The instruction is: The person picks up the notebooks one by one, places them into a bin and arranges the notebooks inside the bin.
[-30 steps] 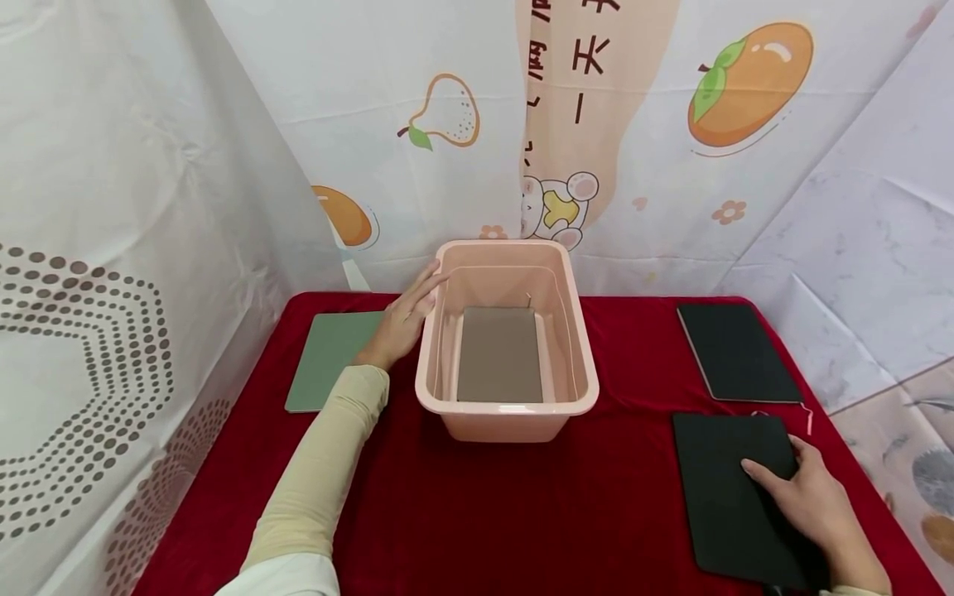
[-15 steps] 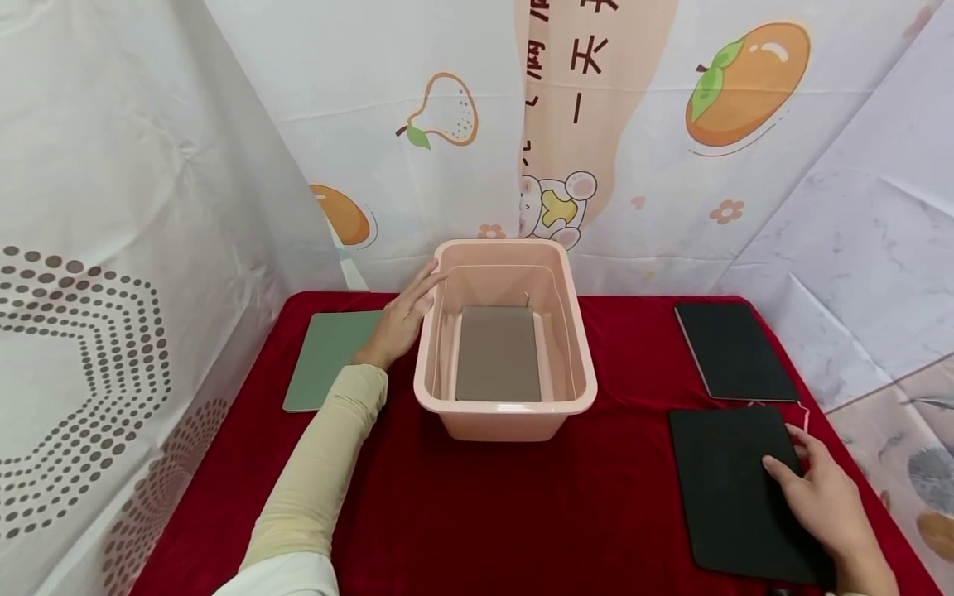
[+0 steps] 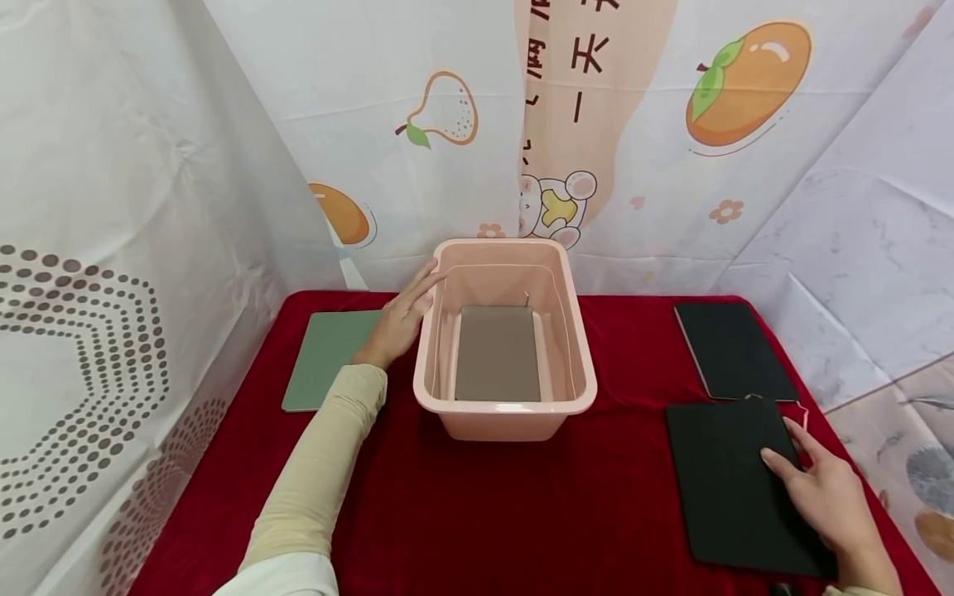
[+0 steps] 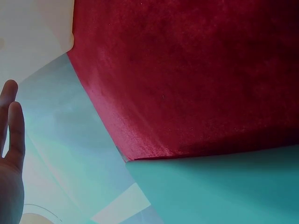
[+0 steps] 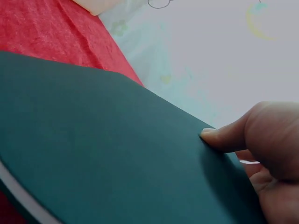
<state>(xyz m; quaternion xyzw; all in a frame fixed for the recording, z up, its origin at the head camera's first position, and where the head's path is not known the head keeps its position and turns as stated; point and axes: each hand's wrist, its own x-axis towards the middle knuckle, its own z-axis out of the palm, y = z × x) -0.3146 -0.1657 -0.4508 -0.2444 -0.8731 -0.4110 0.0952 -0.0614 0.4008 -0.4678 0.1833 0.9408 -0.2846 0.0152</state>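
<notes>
A dark notebook (image 3: 745, 488) lies toward the near right in the head view. My right hand (image 3: 827, 492) pinches its right edge, thumb on the cover and the other fingers partly hidden beneath. In the right wrist view the thumb (image 5: 229, 135) presses on the cover (image 5: 107, 135), and page edges show at lower left. My left hand (image 3: 402, 323) rests against the left rim of a pink plastic basin (image 3: 505, 407), its fingers fairly straight. Inside the basin lies a grey-brown notebook (image 3: 498, 356). Two straight fingers (image 4: 17, 130) show in the left wrist view.
A second black notebook (image 3: 734, 352) with a ribbon lies behind the held one, at the far right. A green notebook (image 3: 324, 356) lies left of the basin, partly behind my left arm. Red cloth (image 3: 507, 513) covers the table; printed curtains (image 3: 358, 99) hang around it.
My right thumb has shifted right, closer to the notebook's edge. The notebook's far edge has moved slightly up toward the one behind it. My left hand stays on the basin rim.
</notes>
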